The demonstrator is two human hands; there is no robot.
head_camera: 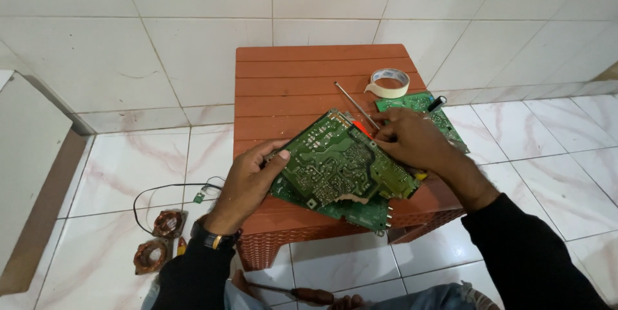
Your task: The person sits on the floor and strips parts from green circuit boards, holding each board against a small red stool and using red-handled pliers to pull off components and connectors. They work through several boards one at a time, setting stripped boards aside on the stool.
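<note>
From the head camera, the landmark is the green circuit board (344,165) lying tilted on the reddish-brown slatted bench (302,78), solder side up. A second green board (360,212) lies under it, mostly hidden, only its near edge and corner showing. A third board (421,107) sits beyond the top board's far right corner, largely covered by the right hand (412,139).

The left hand (248,184) grips the top board's left edge, thumb pressed on the upper face and fingers (275,155) curled round the rim; their tips beneath are hidden. The right hand rests on the board's far right corner, fingers bunched together around the orange handle of a screwdriver (356,113), whose thin metal shaft points away past the board's far edge. How tightly the handle is pinched cannot be told, since the knuckles cover it.

A roll of pale tape (390,83) lies beyond the board on the bench. Left of the board, down on the tiled floor, are two copper wire coils (161,239) and a black cable (168,189). Near the frame's bottom edge, another tool with a dark handle (302,294) is partly cut off.
</note>
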